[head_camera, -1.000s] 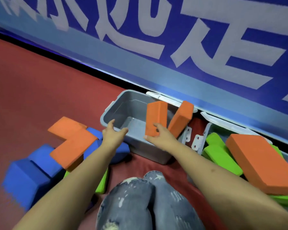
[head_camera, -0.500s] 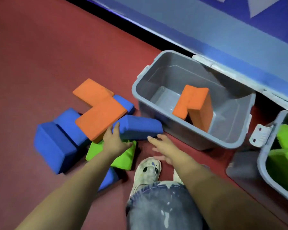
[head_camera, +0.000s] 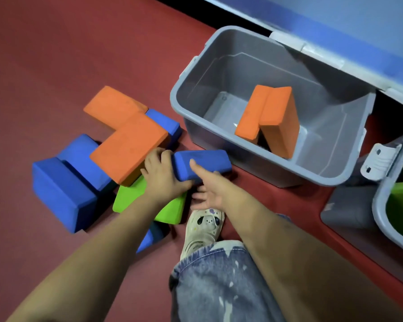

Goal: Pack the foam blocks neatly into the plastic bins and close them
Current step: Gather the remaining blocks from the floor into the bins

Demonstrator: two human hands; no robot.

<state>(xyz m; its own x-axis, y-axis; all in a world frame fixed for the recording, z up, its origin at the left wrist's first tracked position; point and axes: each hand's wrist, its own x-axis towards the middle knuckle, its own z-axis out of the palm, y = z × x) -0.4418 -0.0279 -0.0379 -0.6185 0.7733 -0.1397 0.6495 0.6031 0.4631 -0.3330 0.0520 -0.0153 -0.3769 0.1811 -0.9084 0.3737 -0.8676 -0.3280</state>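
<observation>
While L hand (head_camera: 159, 175) grips blue block (head_camera: 201, 165), R hand (head_camera: 208, 189) reaches w/ fingers spread, holding nothing.

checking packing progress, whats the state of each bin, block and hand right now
gray bin: open, one orange block inside
second bin: open, green foam inside
blue block: on floor, gripped
left hand: gripping blue block
right hand: open, fingers touching blue block
</observation>
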